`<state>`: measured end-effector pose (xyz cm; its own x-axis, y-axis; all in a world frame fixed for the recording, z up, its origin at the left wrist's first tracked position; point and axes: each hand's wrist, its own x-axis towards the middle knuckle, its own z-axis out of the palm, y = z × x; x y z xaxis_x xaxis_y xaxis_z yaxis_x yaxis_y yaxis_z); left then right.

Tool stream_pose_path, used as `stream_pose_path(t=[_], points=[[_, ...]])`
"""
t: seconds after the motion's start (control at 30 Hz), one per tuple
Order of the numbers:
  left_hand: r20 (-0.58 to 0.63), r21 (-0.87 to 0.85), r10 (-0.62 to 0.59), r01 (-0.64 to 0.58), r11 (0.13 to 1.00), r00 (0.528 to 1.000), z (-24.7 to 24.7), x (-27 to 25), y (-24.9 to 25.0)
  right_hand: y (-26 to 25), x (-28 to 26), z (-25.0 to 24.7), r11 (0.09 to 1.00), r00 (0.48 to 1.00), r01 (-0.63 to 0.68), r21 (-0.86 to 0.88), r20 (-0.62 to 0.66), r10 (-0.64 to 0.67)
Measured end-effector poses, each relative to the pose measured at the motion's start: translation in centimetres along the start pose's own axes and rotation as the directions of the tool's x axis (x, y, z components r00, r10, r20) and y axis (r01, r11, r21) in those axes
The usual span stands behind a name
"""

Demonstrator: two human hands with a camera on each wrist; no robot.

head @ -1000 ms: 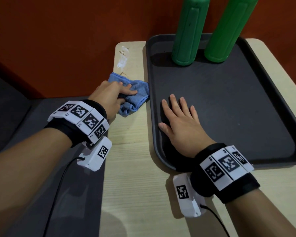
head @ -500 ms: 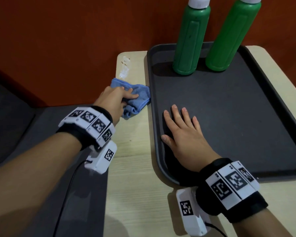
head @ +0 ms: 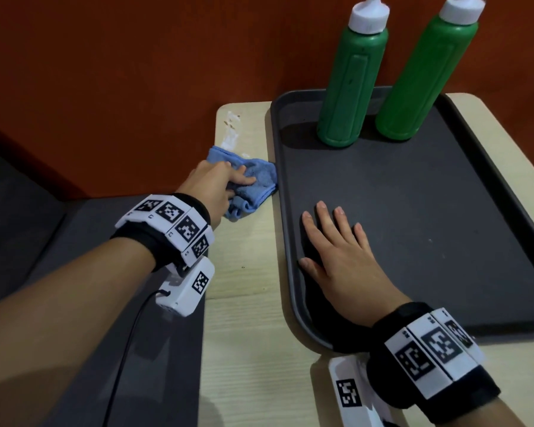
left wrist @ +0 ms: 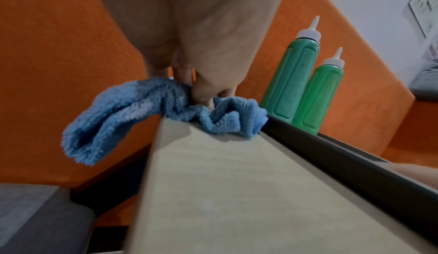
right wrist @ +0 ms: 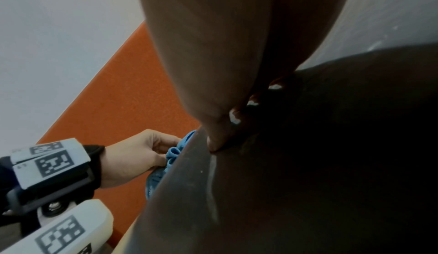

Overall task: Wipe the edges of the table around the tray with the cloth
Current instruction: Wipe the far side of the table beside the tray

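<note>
The left hand [head: 211,183] holds a bunched blue cloth [head: 253,183], fingers and thumb curled round its folds, pressing it down on the narrow strip of pale surface [head: 244,272] left of the tray. The wrist view shows part of the cloth [left wrist: 94,127] drooping over the outer edge of the surface while the rest is wedged right up against the tray rim, so one pass likely covers the strip's full width. Just beyond the cloth, toward the far corner, lies a white smear [head: 233,131], seemingly the mess being chased.

The right hand [head: 336,257] lies flat inside the dark grey tray [head: 490,186], fingers straight and spread, holding nothing; it appears to pin the tray so that the wiping beside it cannot shove it. Two green squeeze bottles [head: 352,84] with white nozzles stand upright at the tray's far end, against an orange wall [head: 136,72].

Compared with a second ago, the cloth has moved farther up the strip, now touching the near end of the smear. The right hand has kept its place on the tray.
</note>
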<state>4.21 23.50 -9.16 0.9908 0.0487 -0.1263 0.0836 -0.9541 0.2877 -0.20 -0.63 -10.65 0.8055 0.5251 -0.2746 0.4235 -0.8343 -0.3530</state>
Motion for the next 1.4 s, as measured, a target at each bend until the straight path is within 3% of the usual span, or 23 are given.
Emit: stream_pose_path(t=[0.17, 0.33, 0.57, 1.03, 1.4], points=[[0.020, 0.005, -0.011, 0.011, 1.000, 1.000, -0.4, 0.8, 0.1, 0.0, 0.1, -0.4, 1.000, 0.999, -0.003, 0.023, 0.042, 0.002], [0.025, -0.036, 0.029, -0.028, 0.999, 0.999, -0.8, 1.2, 0.0, 0.1, 0.3, -3.3, 0.982, 0.999, -0.035, 0.186, -0.005, 0.037], [0.051, -0.009, 0.018, -0.018, 1.000, 0.999, -0.7, 1.8, -0.1, 1.1, 3.3, -4.9, 0.991, 0.991, -0.095, 0.089, 0.098, 0.086], [-0.045, -0.070, -0.065, 0.062, 0.996, 0.997, -0.1, 4.5, -0.7, 0.9, 4.0, -5.4, 0.992, 0.979, -0.119, 0.040, 0.169, 0.111], [-0.087, -0.085, -0.042, 0.035, 0.996, 0.995, -0.1, 5.2, -1.1, 1.0, 4.4, -5.3, 0.991, 0.979, -0.131, 0.029, 0.162, 0.125]])
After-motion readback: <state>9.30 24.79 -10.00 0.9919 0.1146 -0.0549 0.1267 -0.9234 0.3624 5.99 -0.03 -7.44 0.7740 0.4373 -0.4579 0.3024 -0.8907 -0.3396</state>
